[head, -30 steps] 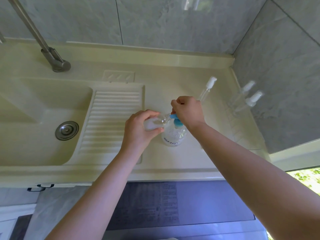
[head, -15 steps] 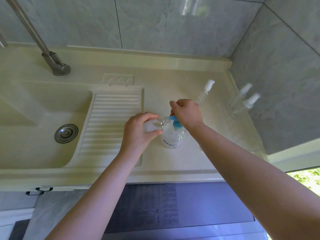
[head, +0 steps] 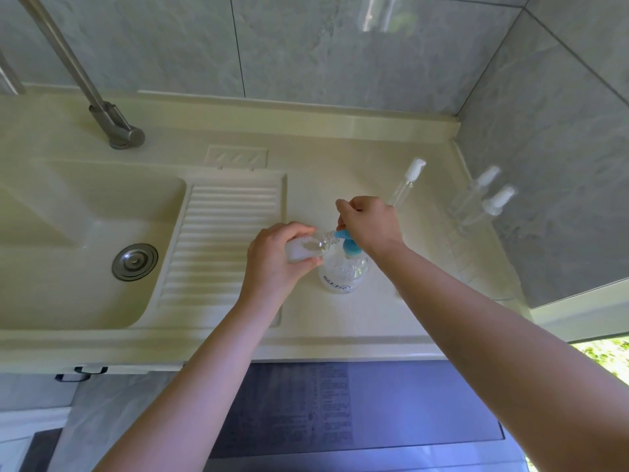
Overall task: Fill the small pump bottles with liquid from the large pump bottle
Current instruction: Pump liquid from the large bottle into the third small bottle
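Observation:
The large clear pump bottle (head: 343, 272) with a blue pump head stands on the counter right of the ribbed drainboard. My right hand (head: 369, 224) lies over that pump head with fingers curled around it; the blue spout pokes out to the left. My left hand (head: 279, 258) grips a small clear bottle (head: 315, 247), tilted on its side, its open threaded neck right at the blue spout. A small pump bottle with a white top (head: 406, 183) lies behind my right hand. Two more small pump bottles (head: 485, 195) rest by the right wall.
The cream sink basin with a metal drain (head: 135, 262) is at the left, a metal tap (head: 115, 126) behind it. A ribbed drainboard (head: 224, 233) separates the basin from the bottles. Grey tiled walls close the back and right. A dark appliance top (head: 340, 410) sits below the counter.
Both hands and the bottles keep nearly the same pose; the view has shifted slightly. The small bottle's neck stays at the blue spout.

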`<state>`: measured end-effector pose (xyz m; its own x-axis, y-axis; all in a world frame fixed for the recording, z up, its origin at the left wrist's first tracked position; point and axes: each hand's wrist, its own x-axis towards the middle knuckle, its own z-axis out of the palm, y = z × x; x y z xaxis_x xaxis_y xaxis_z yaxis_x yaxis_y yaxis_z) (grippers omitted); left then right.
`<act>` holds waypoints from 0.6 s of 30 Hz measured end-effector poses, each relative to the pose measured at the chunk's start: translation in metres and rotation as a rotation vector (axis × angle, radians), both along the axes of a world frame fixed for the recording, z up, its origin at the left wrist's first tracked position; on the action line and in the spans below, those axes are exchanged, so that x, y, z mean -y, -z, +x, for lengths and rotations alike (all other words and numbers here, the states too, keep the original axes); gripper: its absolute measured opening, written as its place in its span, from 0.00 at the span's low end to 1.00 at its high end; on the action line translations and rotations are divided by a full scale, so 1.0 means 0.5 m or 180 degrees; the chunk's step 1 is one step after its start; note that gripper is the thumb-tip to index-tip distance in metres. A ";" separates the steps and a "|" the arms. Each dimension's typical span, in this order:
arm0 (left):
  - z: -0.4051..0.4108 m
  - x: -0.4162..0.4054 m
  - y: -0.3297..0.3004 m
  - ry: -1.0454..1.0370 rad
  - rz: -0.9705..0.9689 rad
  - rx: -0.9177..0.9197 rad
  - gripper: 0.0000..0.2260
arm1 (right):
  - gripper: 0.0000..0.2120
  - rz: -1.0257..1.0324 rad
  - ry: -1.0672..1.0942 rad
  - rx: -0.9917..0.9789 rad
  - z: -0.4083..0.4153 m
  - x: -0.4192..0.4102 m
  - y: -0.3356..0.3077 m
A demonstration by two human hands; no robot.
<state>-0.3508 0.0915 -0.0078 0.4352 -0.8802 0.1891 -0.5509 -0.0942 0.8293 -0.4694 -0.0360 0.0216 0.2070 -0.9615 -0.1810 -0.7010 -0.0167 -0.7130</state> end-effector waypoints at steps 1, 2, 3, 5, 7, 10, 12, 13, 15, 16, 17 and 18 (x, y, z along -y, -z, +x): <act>0.000 0.000 0.000 -0.0015 -0.0003 -0.0012 0.19 | 0.15 0.0000 -0.0007 -0.0017 0.000 0.001 0.001; 0.000 0.000 0.000 -0.0025 -0.0006 -0.0037 0.19 | 0.14 -0.0009 -0.0002 -0.0035 -0.001 0.001 0.002; 0.000 -0.001 0.000 -0.0029 -0.0009 -0.0062 0.19 | 0.13 -0.0019 0.0012 -0.0039 -0.001 0.001 0.003; -0.002 -0.002 0.000 -0.0028 0.0006 -0.0097 0.19 | 0.12 -0.0041 0.0035 -0.0001 -0.002 0.002 0.004; -0.001 -0.003 0.001 -0.0031 0.0008 -0.0119 0.19 | 0.13 -0.0075 0.0052 0.0028 -0.001 0.000 0.006; 0.002 -0.004 0.000 -0.0033 -0.0027 -0.0107 0.19 | 0.13 -0.0134 0.0077 -0.0021 0.000 -0.004 0.010; 0.003 -0.004 0.000 -0.0029 -0.0037 -0.0074 0.19 | 0.14 -0.0119 0.0083 -0.0017 0.000 -0.003 0.008; 0.003 -0.006 0.000 -0.0031 -0.0029 -0.0061 0.19 | 0.15 -0.0091 0.0080 -0.0014 -0.001 -0.004 0.007; 0.004 -0.006 0.001 -0.0039 -0.0030 -0.0022 0.19 | 0.15 -0.0048 0.0052 -0.0018 -0.002 -0.003 0.002; 0.005 -0.006 0.002 -0.0038 -0.0027 -0.0009 0.19 | 0.15 -0.0039 0.0037 -0.0022 -0.002 -0.003 -0.001; 0.006 -0.006 0.003 -0.0037 -0.0030 -0.0002 0.19 | 0.15 -0.0038 0.0017 -0.0027 -0.002 -0.004 -0.002; 0.007 -0.005 0.003 -0.0039 -0.0035 -0.0002 0.19 | 0.15 -0.0045 0.0003 -0.0034 -0.001 -0.003 -0.002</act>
